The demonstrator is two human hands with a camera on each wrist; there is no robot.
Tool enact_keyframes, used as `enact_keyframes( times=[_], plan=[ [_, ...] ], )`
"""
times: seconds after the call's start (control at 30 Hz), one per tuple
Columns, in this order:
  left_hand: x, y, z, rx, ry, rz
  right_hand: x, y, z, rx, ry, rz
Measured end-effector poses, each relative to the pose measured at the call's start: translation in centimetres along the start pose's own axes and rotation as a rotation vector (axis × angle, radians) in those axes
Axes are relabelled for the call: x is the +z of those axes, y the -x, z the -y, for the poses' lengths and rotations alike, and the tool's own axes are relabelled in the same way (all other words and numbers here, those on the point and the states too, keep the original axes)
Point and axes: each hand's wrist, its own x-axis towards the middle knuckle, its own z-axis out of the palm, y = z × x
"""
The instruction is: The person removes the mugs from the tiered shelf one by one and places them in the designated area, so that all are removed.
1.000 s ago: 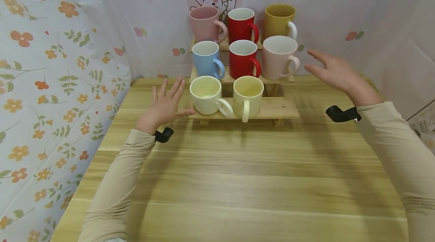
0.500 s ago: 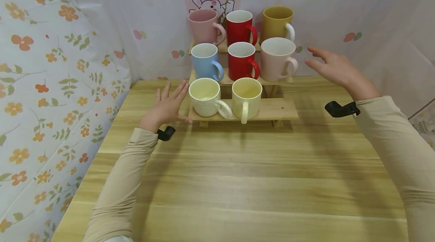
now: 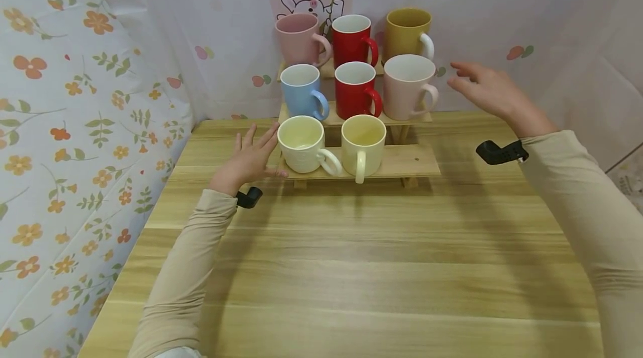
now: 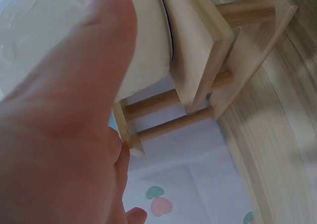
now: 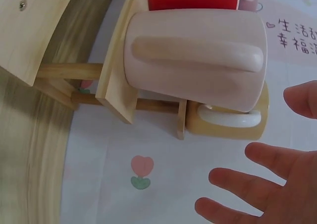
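Observation:
In the head view my left hand (image 3: 246, 162) is at the left side of a cream mug (image 3: 300, 151), fingers spread, thumb reaching toward its lower front. The left wrist view has the thumb (image 4: 114, 30) overlapping that mug's wall. My right hand (image 3: 489, 92) hovers to the right of a pale pink mug (image 3: 402, 95), apart from it, fingers spread and holding nothing. In the right wrist view the fingers (image 5: 242, 184) point toward the pale pink mug and a mustard mug (image 5: 198, 127) with a white handle. A pale yellow mug (image 3: 374, 151) stands beside the cream one.
A three-tier wooden rack (image 3: 414, 161) on the wooden table (image 3: 366, 280) bears all the mugs. Further up stand a blue mug (image 3: 298, 98), two red mugs, one (image 3: 349, 95) before the other (image 3: 346, 45), and a pink mug (image 3: 296, 45). A printed curtain (image 3: 221, 28) hangs behind.
My left hand has edged right, closer in against the cream mug. My right hand has shifted slightly back and left. The mugs keep their places on the rack.

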Motion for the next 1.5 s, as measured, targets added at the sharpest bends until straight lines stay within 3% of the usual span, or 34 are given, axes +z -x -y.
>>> enact_keyframes(
  times=[0.2,0.43,0.73,0.93,1.2,1.5],
  plan=[
    [-0.2,-0.4,0.1,0.007,-0.014,-0.009,-0.3,-0.6,0.1,0.028,-0.018,-0.008],
    [-0.3,-0.3,0.0,0.033,-0.021,-0.051,-0.3,-1.5,0.7,0.015,-0.117,-0.04],
    [0.6,0.2,0.9,0.055,-0.007,-0.102,-0.1,-4.5,2.0,0.064,-0.251,-0.11],
    [1.3,0.0,0.9,0.075,-0.002,-0.143,-0.4,-5.8,2.6,0.059,-0.246,-0.158],
    [0.7,-0.1,0.3,0.051,-0.052,-0.158,-0.7,-7.2,2.8,0.076,-0.312,-0.147],
    [0.6,-0.2,-0.1,0.016,-0.044,-0.13,-0.3,-8.5,2.2,0.121,-0.45,-0.1]
  ],
)
